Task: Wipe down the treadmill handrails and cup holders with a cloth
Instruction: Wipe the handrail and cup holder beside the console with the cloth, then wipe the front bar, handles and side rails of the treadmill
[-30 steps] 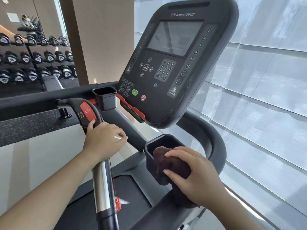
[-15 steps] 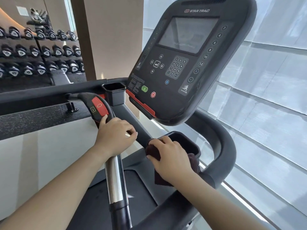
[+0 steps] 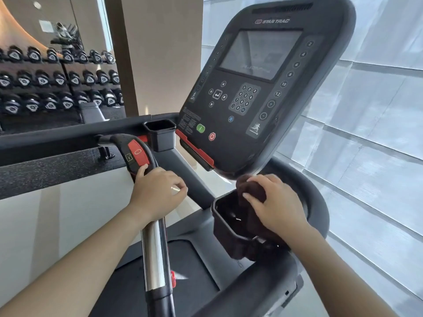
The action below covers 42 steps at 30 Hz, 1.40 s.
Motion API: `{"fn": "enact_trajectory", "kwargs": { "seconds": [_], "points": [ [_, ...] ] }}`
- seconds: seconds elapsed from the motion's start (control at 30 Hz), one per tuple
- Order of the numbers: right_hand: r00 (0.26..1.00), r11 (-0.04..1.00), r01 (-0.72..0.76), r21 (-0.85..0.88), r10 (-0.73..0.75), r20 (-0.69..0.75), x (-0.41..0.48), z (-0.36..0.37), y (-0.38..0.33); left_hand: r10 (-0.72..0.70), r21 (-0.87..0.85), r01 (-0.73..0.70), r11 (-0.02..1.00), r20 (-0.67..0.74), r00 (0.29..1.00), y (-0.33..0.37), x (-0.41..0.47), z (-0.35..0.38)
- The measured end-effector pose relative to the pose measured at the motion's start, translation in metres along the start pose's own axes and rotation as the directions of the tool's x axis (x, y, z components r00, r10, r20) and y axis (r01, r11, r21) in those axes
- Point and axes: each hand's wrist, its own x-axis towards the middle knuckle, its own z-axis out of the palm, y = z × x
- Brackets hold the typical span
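Our right hand, closed on the dark cloth, presses it over the near cup holder right of the handrail, which our left hand grips.

Console stands centre-right, tilted back. Left cup holder sits just left of console's lower edge; right cup holder sits below console, nearer the person. Cloth lies in right cup holder under right hand. Left hand wraps centre handlebar, just below its stop button. Curved right handrail runs behind and right of right cup holder. Dumbbell rack far left, behind.
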Motion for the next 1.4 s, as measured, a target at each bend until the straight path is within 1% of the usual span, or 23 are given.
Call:
{"fn": "enact_trajectory", "kwargs": {
  "seconds": [0.07, 0.13, 0.17, 0.23, 0.3, 0.33, 0.4, 0.47, 0.53, 0.6, 0.7, 0.77, 0.87, 0.93, 1.0, 1.03, 1.1, 1.13, 1.2, 1.27, 1.33, 1.4],
  "points": [
    [0.994, 0.991, -0.062, 0.119, 0.051, 0.093, -0.004, -0.003, 0.017, -0.013, -0.026, 0.013, 1.0, -0.022, 1.0, 0.0, 0.002, 0.0],
    [0.992, 0.977, -0.046, 0.208, 0.02, 0.126, -0.007, -0.008, 0.024, -0.025, -0.062, 0.022, 0.998, -0.053, 0.998, 0.0, 0.002, 0.0],
    [0.992, 0.974, -0.025, 0.225, -0.004, 0.128, -0.01, -0.011, 0.024, -0.025, -0.083, 0.02, 0.996, -0.064, 0.998, 0.0, 0.002, 0.0],
    [0.996, 0.958, 0.011, 0.287, -0.035, 0.079, -0.018, -0.023, 0.018, -0.008, -0.137, -0.004, 0.991, -0.086, 0.996, 0.001, -0.001, -0.002],
    [0.996, 0.933, 0.068, 0.352, -0.082, 0.026, -0.034, -0.035, 0.007, 0.03, -0.196, -0.049, 0.979, -0.097, 0.995, 0.003, -0.004, -0.007],
    [0.992, 0.926, 0.104, 0.363, -0.124, 0.033, -0.045, -0.04, 0.0, 0.063, -0.215, -0.083, 0.973, -0.098, 0.993, 0.005, -0.007, -0.01],
    [0.975, 0.934, 0.142, 0.329, -0.189, 0.114, -0.07, -0.04, -0.018, 0.149, -0.223, -0.162, 0.961, -0.072, 0.986, 0.009, -0.016, -0.016],
    [0.965, 0.97, 0.152, 0.188, -0.187, 0.186, -0.094, -0.029, -0.036, 0.223, -0.23, -0.221, 0.948, -0.017, 0.975, 0.012, -0.034, -0.021],
    [0.982, 0.992, 0.12, 0.026, -0.122, 0.147, -0.11, -0.019, -0.052, 0.281, -0.296, -0.264, 0.918, 0.015, 0.96, 0.01, -0.059, -0.026],
    [0.993, 0.997, 0.072, 0.011, -0.073, 0.098, -0.127, -0.016, -0.071, 0.318, -0.391, -0.278, 0.877, 0.041, 0.947, 0.003, -0.086, -0.035],
    [0.984, 0.99, 0.14, 0.024, -0.142, 0.106, -0.164, -0.001, -0.113, 0.39, -0.446, -0.307, 0.841, 0.106, 0.915, -0.015, -0.126, -0.055],
    [0.986, 0.991, 0.13, 0.041, -0.133, 0.099, -0.186, 0.009, -0.137, 0.423, -0.455, -0.332, 0.827, 0.114, 0.899, -0.031, -0.15, -0.07],
    [1.0, 0.995, -0.016, 0.1, 0.015, 0.013, -0.182, 0.007, -0.146, 0.424, -0.472, -0.305, 0.827, 0.169, 0.89, -0.051, -0.184, -0.091],
    [0.995, 0.994, -0.095, 0.062, 0.094, 0.014, -0.177, 0.004, -0.149, 0.422, -0.499, -0.268, 0.824, 0.226, 0.878, -0.056, -0.208, -0.103],
    [0.996, 0.996, -0.084, -0.01, 0.085, 0.033, -0.185, 0.01, -0.162, 0.442, -0.524, -0.259, 0.812, 0.261, 0.858, -0.057, -0.233, -0.115],
    [0.998, 0.999, -0.048, -0.014, 0.048, 0.036, -0.195, 0.015, -0.173, 0.454, -0.53, -0.264, 0.806, 0.268, 0.85, -0.057, -0.246, -0.12],
    [0.999, 0.999, 0.034, 0.02, -0.035, 0.02, -0.221, 0.026, -0.194, 0.462, -0.522, -0.274, 0.808, 0.272, 0.844, -0.06, -0.271, -0.128],
    [0.999, 0.998, 0.048, 0.047, -0.048, 0.008, -0.231, 0.029, -0.203, 0.453, -0.504, -0.274, 0.819, 0.275, 0.848, -0.062, -0.283, -0.13],
    [0.999, 0.995, 0.045, 0.089, -0.044, -0.012, -0.239, 0.031, -0.215, 0.416, -0.465, -0.257, 0.847, 0.281, 0.865, -0.067, -0.306, -0.133],
    [1.0, 0.993, 0.0, 0.118, 0.0, 0.003, -0.232, 0.028, -0.218, 0.377, -0.436, -0.235, 0.869, 0.275, 0.884, -0.074, -0.325, -0.134],
    [0.998, 0.995, -0.052, 0.087, 0.047, 0.049, -0.223, 0.023, -0.222, 0.327, -0.42, -0.197, 0.886, 0.263, 0.908, -0.079, -0.339, -0.135],
    [0.997, 0.999, -0.028, 0.034, 0.026, 0.066, -0.226, 0.023, -0.229, 0.272, -0.4, -0.155, 0.904, 0.256, 0.928, -0.081, -0.348, -0.138]
  ]
}}
